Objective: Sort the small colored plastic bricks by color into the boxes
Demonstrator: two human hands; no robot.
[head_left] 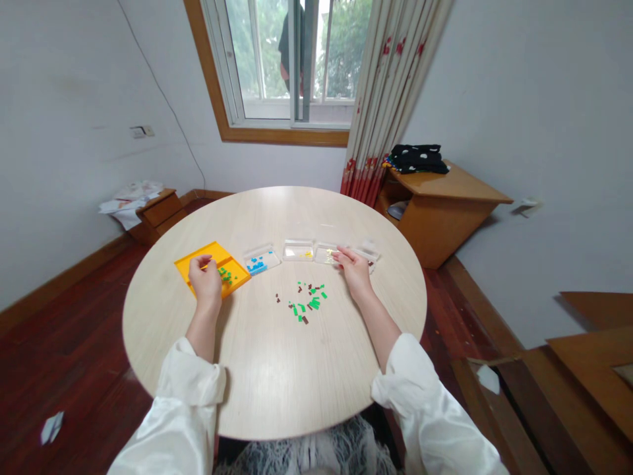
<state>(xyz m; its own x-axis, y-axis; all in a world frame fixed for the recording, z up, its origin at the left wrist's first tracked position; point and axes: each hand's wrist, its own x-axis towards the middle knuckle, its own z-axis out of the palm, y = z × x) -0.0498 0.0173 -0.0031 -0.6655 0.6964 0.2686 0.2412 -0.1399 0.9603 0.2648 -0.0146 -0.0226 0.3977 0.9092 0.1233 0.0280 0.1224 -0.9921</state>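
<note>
Work appears partly complete. Green pieces point(226, 276) lie in the orange tray point(223, 253) at left, blue pieces point(256, 267) in the leftmost clear tray point(275, 263). Outstanding: loose green pieces point(315, 303) and loose brown pieces point(305, 320), mixed at mid-table between the two hands. Their long axes follow no common direction; the nearest brown piece appears to run far-left to near-right. Left hand point(206, 278), above the orange tray: fingers curled toward the thumb. Right hand point(355, 269), at the right-hand clear trays: fingers extended, slightly bent. Cannot tell whether either holds a piece.
</note>
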